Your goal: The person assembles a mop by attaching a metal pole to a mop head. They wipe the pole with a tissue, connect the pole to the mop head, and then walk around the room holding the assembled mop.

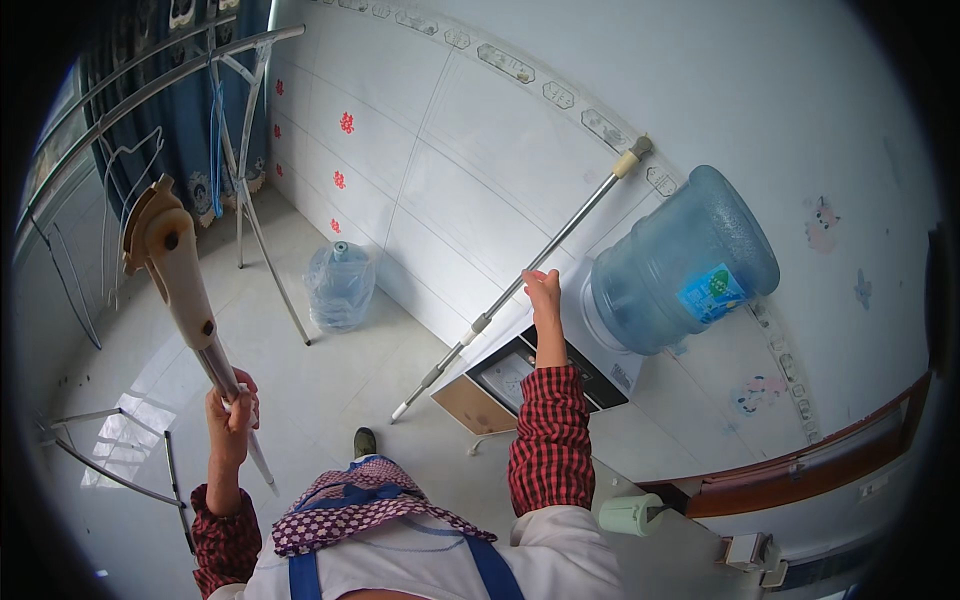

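Your left hand (232,408) clasps a beige-headed pole (190,298). Nearer your right hand (543,292), the telescopic pole (503,297) slants from upper right to lower left; right grasp cannot be determined.

Floor (310,400) under bagged bottle (340,290), leaning pole (480,324)

A plastic-wrapped bottle (340,288) stands near the tiled wall (490,130); a metal rack (256,41) fronts blue curtains (187,112).
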The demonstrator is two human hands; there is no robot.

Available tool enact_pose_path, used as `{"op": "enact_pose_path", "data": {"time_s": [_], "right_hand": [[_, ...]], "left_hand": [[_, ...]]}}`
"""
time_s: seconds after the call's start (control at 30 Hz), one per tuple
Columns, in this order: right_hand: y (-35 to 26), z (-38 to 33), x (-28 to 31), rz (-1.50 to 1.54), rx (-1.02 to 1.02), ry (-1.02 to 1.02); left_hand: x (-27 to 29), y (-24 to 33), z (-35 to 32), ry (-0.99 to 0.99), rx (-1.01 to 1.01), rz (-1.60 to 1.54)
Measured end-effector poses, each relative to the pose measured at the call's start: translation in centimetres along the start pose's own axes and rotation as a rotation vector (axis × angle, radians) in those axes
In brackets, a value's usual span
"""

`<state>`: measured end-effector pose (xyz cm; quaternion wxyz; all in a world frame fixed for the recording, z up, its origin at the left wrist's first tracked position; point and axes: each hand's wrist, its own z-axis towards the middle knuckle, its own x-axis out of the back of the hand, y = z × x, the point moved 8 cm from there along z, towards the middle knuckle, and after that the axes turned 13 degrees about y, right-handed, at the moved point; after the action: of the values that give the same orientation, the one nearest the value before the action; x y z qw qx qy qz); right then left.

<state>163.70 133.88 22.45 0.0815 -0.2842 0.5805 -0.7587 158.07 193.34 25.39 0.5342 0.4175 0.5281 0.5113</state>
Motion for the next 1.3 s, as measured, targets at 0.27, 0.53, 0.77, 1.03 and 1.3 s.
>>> {"op": "enact_pose_path", "data": {"time_s": [0.27, 0.53, 0.77, 1.03, 1.3], "right_hand": [[1.9, 12.8, -2.5, 0.111, -0.083, 0.431], [-0.2, 7.6, -5.8, 0.476, -0.209, 0.298], [-4.0, -0.6, -7.7, 0.606, -0.218, -0.395], [-4.4, -5.6, -6.8, 0.612, -0.177, -0.439], [-6.9, -6.9, -5.4, 0.493, -0.085, -0.155]], "left_hand": [[-4.2, -2.6, 8.3, 0.015, 0.025, 0.040], [-8.9, -4.8, 16.6, -0.125, 0.147, -0.019], [-14.3, -6.0, 23.9, -0.399, 0.147, -0.099], [-18.4, -6.5, 26.6, -0.654, 0.169, -0.071], [-20.8, -6.2, 27.1, -0.790, 0.038, 0.002]]}}
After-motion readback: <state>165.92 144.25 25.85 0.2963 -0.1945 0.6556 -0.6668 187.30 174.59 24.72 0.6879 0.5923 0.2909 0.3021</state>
